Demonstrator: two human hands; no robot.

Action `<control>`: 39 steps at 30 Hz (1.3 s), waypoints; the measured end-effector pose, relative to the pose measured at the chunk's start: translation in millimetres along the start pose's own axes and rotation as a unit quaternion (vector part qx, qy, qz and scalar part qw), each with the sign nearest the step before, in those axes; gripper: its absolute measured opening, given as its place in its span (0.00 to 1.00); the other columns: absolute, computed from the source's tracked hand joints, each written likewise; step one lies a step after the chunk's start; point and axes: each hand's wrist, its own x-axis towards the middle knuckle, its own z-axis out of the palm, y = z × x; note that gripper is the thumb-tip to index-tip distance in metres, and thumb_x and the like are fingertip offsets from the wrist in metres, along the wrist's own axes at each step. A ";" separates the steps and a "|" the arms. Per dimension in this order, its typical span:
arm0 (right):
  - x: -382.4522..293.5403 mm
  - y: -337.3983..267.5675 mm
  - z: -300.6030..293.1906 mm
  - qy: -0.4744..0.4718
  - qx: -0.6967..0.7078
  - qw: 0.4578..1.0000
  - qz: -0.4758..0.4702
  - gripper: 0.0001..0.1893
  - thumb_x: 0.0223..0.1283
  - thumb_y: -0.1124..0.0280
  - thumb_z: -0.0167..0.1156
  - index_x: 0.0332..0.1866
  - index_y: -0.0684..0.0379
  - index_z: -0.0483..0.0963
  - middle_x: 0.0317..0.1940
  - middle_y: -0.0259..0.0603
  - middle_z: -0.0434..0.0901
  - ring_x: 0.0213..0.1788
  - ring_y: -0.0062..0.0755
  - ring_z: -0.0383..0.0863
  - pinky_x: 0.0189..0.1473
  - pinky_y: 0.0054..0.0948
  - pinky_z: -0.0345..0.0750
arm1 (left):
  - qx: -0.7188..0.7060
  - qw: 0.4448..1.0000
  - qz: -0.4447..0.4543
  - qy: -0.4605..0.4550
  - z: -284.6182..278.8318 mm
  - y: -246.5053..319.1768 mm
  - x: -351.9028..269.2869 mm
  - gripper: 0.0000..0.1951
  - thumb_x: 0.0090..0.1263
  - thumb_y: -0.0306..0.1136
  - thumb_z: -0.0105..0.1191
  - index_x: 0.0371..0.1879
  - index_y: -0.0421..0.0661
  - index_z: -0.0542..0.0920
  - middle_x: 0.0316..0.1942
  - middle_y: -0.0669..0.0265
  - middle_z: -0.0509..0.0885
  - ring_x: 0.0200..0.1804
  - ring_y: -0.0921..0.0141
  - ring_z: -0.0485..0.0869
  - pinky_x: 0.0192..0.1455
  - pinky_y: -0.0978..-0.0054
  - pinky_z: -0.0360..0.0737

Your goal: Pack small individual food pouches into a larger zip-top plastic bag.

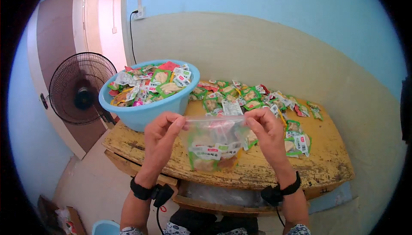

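Observation:
A clear zip-top plastic bag hangs upright between my hands, in front of the worn yellow wooden table. Several small printed food packets fill its lower part. My left hand pinches the left end of the bag's top strip between thumb and fingers. At the opposite end of that strip, my right hand grips with thumb and fingertips. The top edge is stretched straight, and whether its seal is fastened cannot be told. Behind the bag, a pile of food packets is partly hidden by it.
A light blue plastic basin heaped with packets stands on the table at left. Loose packets lie right of my right hand. Below, an open drawer holds clear plastic. A black fan stands left, near the doorway.

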 end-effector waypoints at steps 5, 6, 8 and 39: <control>5.2 -17.1 -2.3 -0.074 -0.021 0.994 0.081 0.06 0.68 0.77 0.63 0.47 0.63 0.80 0.37 0.31 0.82 0.42 0.16 0.80 0.46 0.19 0.76 | -0.002 1.000 0.004 -0.011 2.4 0.8 0.2 0.08 0.79 0.32 0.54 0.40 0.40 0.83 0.38 0.70 0.86 0.43 0.78 0.82 0.52 0.77 0.77; 5.7 -15.0 -4.1 -0.072 -0.022 0.994 0.080 0.06 0.68 0.77 0.63 0.47 0.63 0.80 0.37 0.31 0.82 0.42 0.16 0.80 0.46 0.19 0.76 | -0.004 1.000 0.004 -0.011 3.8 1.4 -0.3 0.08 0.79 0.32 0.54 0.40 0.40 0.83 0.38 0.69 0.86 0.43 0.78 0.82 0.52 0.77 0.77; 6.5 -8.0 -7.9 -0.063 0.021 0.996 0.062 0.05 0.68 0.76 0.63 0.46 0.63 0.80 0.37 0.31 0.83 0.42 0.16 0.80 0.48 0.21 0.77 | -0.006 1.000 0.005 -0.012 6.2 1.5 -0.4 0.08 0.79 0.31 0.54 0.40 0.40 0.83 0.37 0.69 0.86 0.43 0.78 0.82 0.52 0.77 0.77; -7.7 -20.3 -8.6 -0.034 -0.035 0.996 -0.077 0.05 0.68 0.76 0.61 0.45 0.63 0.82 0.39 0.37 0.85 0.40 0.23 0.81 0.44 0.25 0.77 | 0.484 0.816 0.279 -0.151 44.5 64.8 14.4 0.02 0.66 0.26 0.63 0.32 0.45 0.83 0.61 0.64 0.83 0.79 0.53 0.62 0.79 0.39 0.53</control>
